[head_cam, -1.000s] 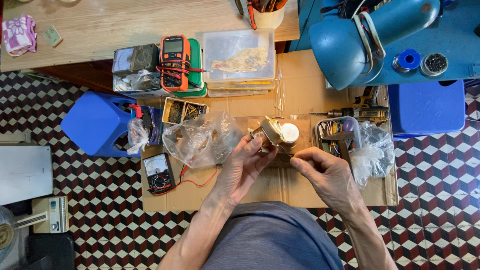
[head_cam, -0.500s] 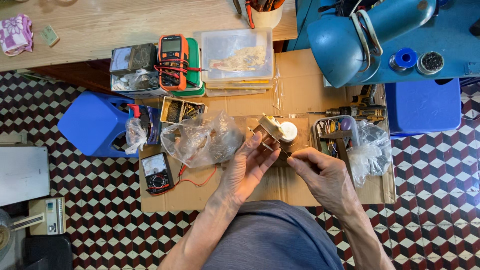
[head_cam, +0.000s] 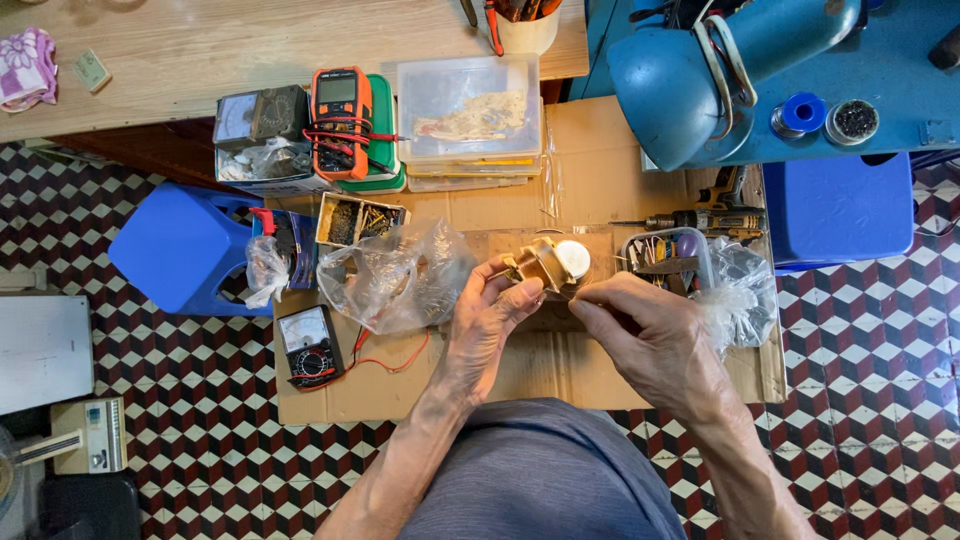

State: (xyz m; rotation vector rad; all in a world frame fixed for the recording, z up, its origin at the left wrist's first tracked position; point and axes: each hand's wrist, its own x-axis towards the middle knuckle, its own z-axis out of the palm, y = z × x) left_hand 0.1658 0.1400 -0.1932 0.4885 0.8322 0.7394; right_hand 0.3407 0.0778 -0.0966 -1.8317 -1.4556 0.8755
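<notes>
brass part with its white round cap sat pinched in the left hand, fingers closed on it above the cardboard sheet. the right hand had come closer than before, fingertips pressed together at the part's side, whether on a small tool i could not tell. beyond lay the crumpled plastic bag, then the orange multimeter.

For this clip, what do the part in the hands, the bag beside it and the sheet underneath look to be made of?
The part in the left hand looks like brass-coloured metal, with a yellow sheen, and its round white end is matte, possibly plastic. The bag is thin clear plastic film, crinkled and glossy. The sheet is plain brown cardboard, dull and creased.
</notes>
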